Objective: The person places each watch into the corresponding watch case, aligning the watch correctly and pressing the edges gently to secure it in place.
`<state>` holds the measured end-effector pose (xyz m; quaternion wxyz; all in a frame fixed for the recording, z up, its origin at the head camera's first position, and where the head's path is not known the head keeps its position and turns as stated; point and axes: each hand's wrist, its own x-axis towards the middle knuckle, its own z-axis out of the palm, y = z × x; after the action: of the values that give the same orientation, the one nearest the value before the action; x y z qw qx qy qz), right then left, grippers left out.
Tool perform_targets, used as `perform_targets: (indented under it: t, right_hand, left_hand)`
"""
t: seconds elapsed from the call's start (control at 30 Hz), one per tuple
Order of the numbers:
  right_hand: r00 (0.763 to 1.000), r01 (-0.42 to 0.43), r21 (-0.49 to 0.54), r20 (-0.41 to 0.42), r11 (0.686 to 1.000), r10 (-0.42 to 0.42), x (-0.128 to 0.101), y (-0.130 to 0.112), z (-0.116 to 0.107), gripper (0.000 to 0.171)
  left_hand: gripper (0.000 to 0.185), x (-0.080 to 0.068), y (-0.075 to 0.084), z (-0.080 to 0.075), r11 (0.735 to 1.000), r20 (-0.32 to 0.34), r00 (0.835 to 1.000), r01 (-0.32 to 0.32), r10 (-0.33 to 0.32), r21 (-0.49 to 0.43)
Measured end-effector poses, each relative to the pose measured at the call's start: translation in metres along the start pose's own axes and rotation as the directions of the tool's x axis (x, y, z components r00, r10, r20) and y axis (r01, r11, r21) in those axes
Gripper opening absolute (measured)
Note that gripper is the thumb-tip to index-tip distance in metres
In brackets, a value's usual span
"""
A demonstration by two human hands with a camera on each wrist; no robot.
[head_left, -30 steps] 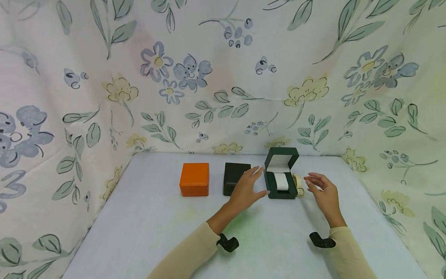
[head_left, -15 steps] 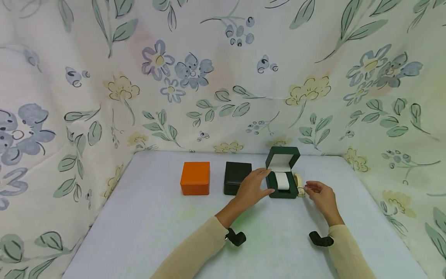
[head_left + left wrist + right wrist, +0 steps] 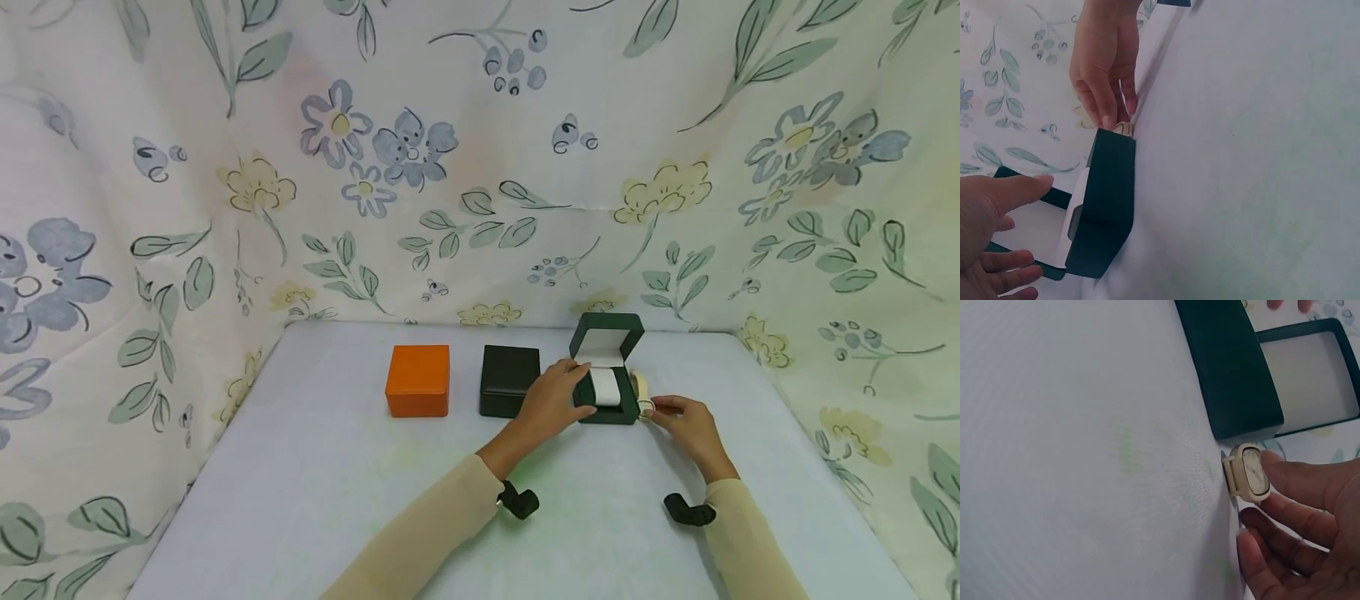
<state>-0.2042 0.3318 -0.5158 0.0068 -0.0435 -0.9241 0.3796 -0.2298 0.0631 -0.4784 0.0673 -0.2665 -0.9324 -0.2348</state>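
Just beside green box (image 3: 609,408), cream watch (image 3: 1251,472)

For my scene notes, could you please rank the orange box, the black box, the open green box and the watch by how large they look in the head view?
1. Green box, lid up.
2. Orange box.
3. Black box, close to the orange and partly hidden by the left hand, so unsure.
4. Watch, smallest.

Floral cloth walls (image 3: 480,167), pale tabletop (image 3: 315,500)
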Motion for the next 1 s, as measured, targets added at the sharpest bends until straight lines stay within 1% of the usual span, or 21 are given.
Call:
perform_targets:
  t: [0.17,0.27,0.4,0.57,0.7,0.83,0.9,1.0]
  right_hand:
    - [1.000,0.021,-0.012,-0.015,1.000,-0.021,0.001,0.002,0.002,0.044]
    - [1.000,0.021,-0.011,-0.019,1.000,-0.021,0.002,0.003,0.003,0.042]
    - [0.999,0.022,-0.012,-0.027,1.000,-0.023,0.003,0.003,0.005,0.038]
    - [0.999,0.030,-0.011,-0.040,0.999,-0.031,0.002,0.004,0.007,0.034]
    - [0.999,0.029,-0.002,-0.045,1.000,-0.030,0.002,0.004,0.007,0.032]
    - [0.999,0.014,0.015,-0.044,1.000,-0.013,0.002,0.005,0.007,0.031]
    - [0.999,0.004,0.024,-0.046,1.000,-0.003,0.002,0.006,0.008,0.030]
    - [0.999,0.003,0.035,-0.043,0.999,-0.001,0.001,0.006,0.008,0.030]
  left_hand:
    - [0.076,0.007,0.006,0.004,0.999,0.026,0.999,0.035,-0.035,0.028]
    - [0.076,0.012,0.009,0.006,0.998,0.033,0.998,0.047,-0.048,0.041]
    - [0.075,0.016,0.011,0.009,0.997,0.061,0.996,0.065,-0.068,0.047]
    - [0.075,0.020,0.013,0.014,0.995,0.090,0.993,0.068,-0.074,0.068]
    - [0.071,0.025,0.015,0.017,0.993,0.086,0.994,0.060,-0.068,0.098]
    - [0.069,0.031,0.018,0.020,0.988,0.090,0.994,0.046,-0.060,0.147]
    - [0.068,0.033,0.019,0.021,0.984,0.097,0.993,0.047,-0.065,0.173]
    - [0.069,0.037,0.020,0.024,0.979,0.098,0.991,0.066,-0.086,0.195]
